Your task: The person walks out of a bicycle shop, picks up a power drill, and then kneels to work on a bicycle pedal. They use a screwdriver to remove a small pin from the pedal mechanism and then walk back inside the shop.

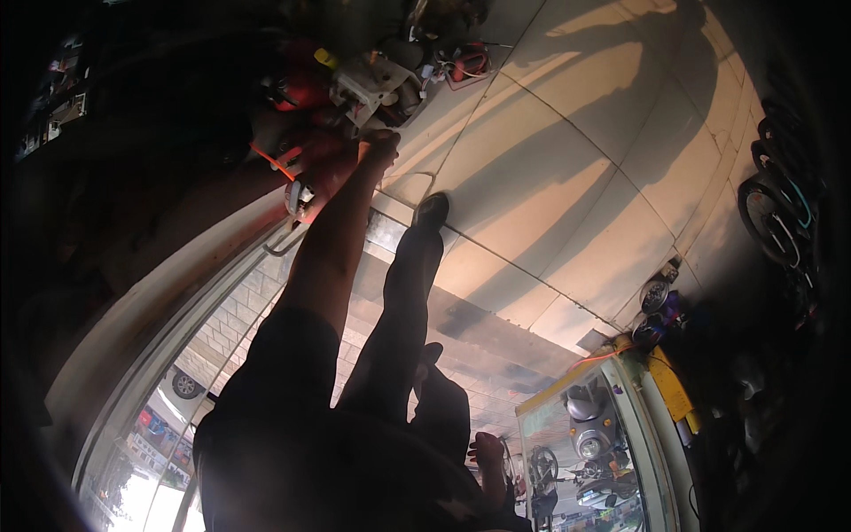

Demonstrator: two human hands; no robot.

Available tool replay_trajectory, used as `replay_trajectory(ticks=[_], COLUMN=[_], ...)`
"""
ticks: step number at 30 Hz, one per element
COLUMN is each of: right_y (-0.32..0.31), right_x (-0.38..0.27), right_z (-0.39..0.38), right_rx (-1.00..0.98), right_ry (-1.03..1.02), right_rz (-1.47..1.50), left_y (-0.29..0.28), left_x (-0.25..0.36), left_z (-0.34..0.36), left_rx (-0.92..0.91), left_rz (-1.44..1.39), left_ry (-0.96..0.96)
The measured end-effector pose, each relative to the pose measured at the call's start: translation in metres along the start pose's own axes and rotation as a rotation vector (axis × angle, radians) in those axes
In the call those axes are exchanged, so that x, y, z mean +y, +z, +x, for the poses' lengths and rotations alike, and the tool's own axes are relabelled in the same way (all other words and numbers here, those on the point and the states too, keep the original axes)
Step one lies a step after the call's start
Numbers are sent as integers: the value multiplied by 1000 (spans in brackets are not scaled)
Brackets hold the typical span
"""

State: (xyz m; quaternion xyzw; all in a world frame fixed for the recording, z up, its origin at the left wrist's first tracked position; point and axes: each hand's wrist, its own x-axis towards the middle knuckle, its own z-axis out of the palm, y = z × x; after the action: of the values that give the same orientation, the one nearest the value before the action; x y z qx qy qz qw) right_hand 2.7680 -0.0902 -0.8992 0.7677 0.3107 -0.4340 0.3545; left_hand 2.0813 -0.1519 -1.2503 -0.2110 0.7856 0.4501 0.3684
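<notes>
My left arm stretches up and away from me. My left hand (379, 148) is at the near edge of a cluttered heap, with its fingers curled in. Whatever lies in that grip is hidden. Just beyond the hand is a pale metal machine part (370, 87), with a dark rounded piece beside it. A red object (306, 89) lies in shadow to the left, and an orange strip (273, 162) shows below it. Low in the picture, my right hand (486, 449) hangs by my side, its fingers loosely curled and nothing seen in them.
A red tool-like item (470, 64) with cords lies at the heap's right. Bicycles (776, 213) line the right side. A glass case (581, 443) reflecting motorcycles stands at lower right, near a yellow panel (671, 383). Long shadows cross the tiled floor (567, 168).
</notes>
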Motion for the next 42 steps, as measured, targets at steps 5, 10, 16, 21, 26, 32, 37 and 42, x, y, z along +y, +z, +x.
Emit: replay_trajectory(ticks=[5,10,16,21,26,32,37,42], right_y=[16,-4,44,48,31,34,24,39], right_x=[-42,50,-25,-65,-24,-134,-62,-103], right_z=[-22,74,99,83,79,2,22,-2], right_rx=[43,68,-39,-58,-34,-10,51,-8], right_ry=[-24,-490,-52,-28,-233,46,-274,-351], right_rz=[68,-326,111,101,85,156,2,27], left_y=[19,55,107,106,51,33,22,5], left_x=[-16,-36,-42,-51,-68,-44,-61,-79], left_z=[82,151,226,207,126,38,-1,-17], left_rx=[-14,64,47,117,198,205,139,153], left_rz=[63,-19,-40,-141,-362,-398,-250,-217], left_ry=[-143,-130,-196,-42,29,73,124,97])
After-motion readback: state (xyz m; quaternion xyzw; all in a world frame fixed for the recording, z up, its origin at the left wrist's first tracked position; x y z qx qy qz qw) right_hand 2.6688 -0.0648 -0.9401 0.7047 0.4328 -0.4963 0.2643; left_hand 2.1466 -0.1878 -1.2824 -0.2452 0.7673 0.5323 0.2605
